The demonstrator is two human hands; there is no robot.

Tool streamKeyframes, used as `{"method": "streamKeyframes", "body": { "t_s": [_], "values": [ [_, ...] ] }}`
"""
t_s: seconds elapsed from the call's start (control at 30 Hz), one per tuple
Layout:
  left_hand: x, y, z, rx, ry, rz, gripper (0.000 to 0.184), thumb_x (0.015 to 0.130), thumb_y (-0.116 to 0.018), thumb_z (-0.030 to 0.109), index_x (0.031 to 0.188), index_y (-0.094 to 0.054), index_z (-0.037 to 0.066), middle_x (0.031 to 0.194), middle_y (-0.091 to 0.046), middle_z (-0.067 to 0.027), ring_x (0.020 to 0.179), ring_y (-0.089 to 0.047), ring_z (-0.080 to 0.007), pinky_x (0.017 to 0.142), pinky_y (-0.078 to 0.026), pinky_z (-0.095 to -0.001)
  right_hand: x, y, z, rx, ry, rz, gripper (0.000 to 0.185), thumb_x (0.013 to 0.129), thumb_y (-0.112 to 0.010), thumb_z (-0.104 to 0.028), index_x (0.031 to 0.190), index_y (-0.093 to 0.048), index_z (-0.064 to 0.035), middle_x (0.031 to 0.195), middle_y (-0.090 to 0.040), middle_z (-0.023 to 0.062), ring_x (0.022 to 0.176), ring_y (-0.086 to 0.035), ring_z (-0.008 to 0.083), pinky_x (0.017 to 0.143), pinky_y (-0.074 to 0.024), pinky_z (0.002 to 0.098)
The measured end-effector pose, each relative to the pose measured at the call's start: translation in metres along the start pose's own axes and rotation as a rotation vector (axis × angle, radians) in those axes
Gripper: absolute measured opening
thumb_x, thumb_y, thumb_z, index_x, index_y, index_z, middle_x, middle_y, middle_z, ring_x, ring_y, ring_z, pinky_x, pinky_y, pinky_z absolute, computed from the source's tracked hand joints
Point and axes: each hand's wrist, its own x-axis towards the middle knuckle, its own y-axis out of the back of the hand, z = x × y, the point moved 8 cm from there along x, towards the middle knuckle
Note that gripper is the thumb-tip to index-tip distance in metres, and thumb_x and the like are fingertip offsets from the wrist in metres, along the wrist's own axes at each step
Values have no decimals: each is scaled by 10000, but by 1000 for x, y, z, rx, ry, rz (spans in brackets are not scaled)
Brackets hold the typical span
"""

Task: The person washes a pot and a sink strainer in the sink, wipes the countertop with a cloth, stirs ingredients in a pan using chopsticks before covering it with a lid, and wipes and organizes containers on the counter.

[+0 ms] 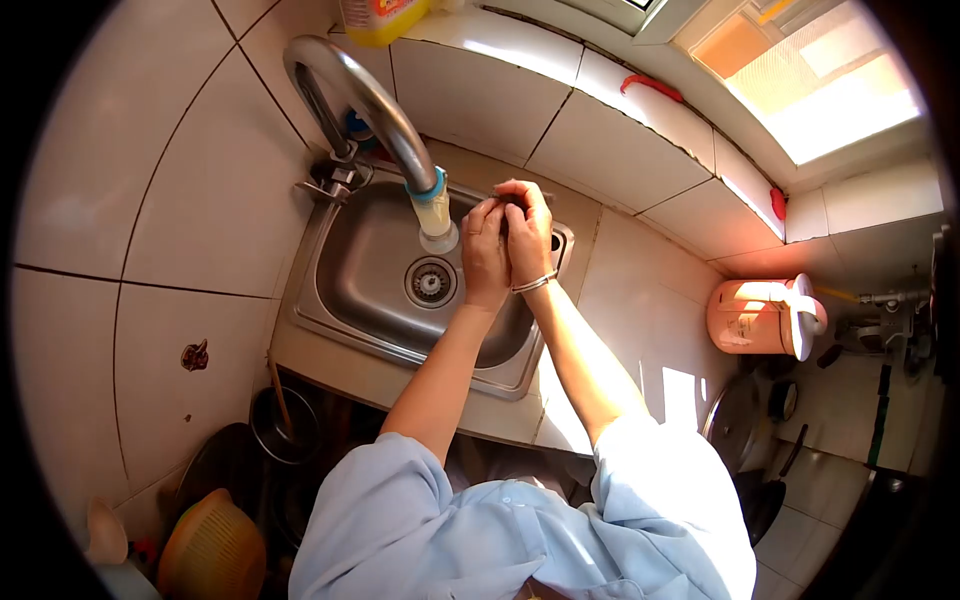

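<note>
Over the right side of the steel sink, my left hand and my right hand are pressed together with fingers curled. Between the fingertips shows a small dark patch, too hidden to name; both hands close round it. A bracelet circles my right wrist. Just left of the hands hangs the faucet, its spout ending in a clear and blue nozzle. I can make out no water stream below it. The drain strainer lies at the basin's bottom.
A tiled ledge with a yellow bottle and a red chili-shaped item runs behind the sink. On the right stands a pink pot. Below left are a dark pot and a yellow colander.
</note>
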Motion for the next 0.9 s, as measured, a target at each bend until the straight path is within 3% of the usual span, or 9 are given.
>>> {"method": "streamKeyframes", "body": {
  "t_s": [0.07,0.2,0.27,0.33,0.47,0.57,0.67,0.73,0.9],
  "values": [
    [8,-48,-6,102,-25,-177,316,799,-568,38,1115,-582,25,1220,-541,-98,1142,-484,-295,953,-396,-390,27,39,19,-231,-105,-11,220,797,-461,-8,967,-601,-21,1006,-628,92,954,-577,225,881,-449,343],
    [-27,-117,-85,536,107,-645,595,805,-536,51,1380,-385,83,1490,-293,-63,1386,-222,-252,1120,-173,-487,44,39,96,-1114,399,-218,376,856,-496,-124,1225,-519,-57,1302,-516,137,1197,-458,338,1015,-340,451],
    [-26,-98,-102,653,70,-625,647,815,-526,58,1427,-318,89,1517,-241,-55,1416,-164,-222,1130,-138,-500,59,13,132,-894,122,-370,401,871,-493,-158,1254,-492,-39,1344,-473,170,1188,-482,350,993,-376,448],
    [-10,-67,-129,801,144,-544,678,848,-531,95,1461,-241,98,1531,-190,-70,1415,-164,-226,1133,-137,-508,69,-48,149,-909,208,-537,426,871,-484,-181,1262,-480,-12,1280,-513,220,1104,-544,368,945,-426,445],
    [11,-8,-171,905,128,-419,534,842,-538,153,1356,-424,58,1440,-369,-118,1378,-255,-275,1112,-191,-517,73,-172,163,-922,148,-915,403,839,-529,-224,1196,-532,-37,1074,-608,248,1011,-572,391,858,-466,451],
    [13,-8,-176,865,127,-465,513,808,-517,94,1310,-462,4,1364,-448,-169,1353,-295,-320,1098,-242,-506,80,-180,167,-739,166,-793,413,826,-543,-249,1185,-547,-44,1098,-607,223,1014,-576,381,852,-473,443],
    [2,-47,-178,687,142,-615,551,767,-526,31,1305,-438,-48,1368,-422,-218,1325,-326,-357,1104,-259,-454,78,-126,134,-694,269,-746,372,863,-512,-255,1162,-564,-40,1156,-584,216,1064,-557,375,898,-453,431],
    [-4,-72,-118,552,-72,-410,487,707,-548,-33,1183,-511,-130,1372,-394,-266,1216,-418,-396,1067,-308,-428,80,-66,160,-832,113,-800,369,924,-446,-273,1182,-561,-36,1217,-551,220,1126,-524,367,961,-414,410],
    [-58,-163,-42,234,-46,-715,397,708,-646,93,1091,-632,-9,1278,-488,-195,1227,-410,-353,1040,-333,-429,47,99,136,-779,-54,-476,386,976,-356,-260,1218,-539,-21,1225,-546,223,1149,-501,373,988,-388,391]
  ]
}}
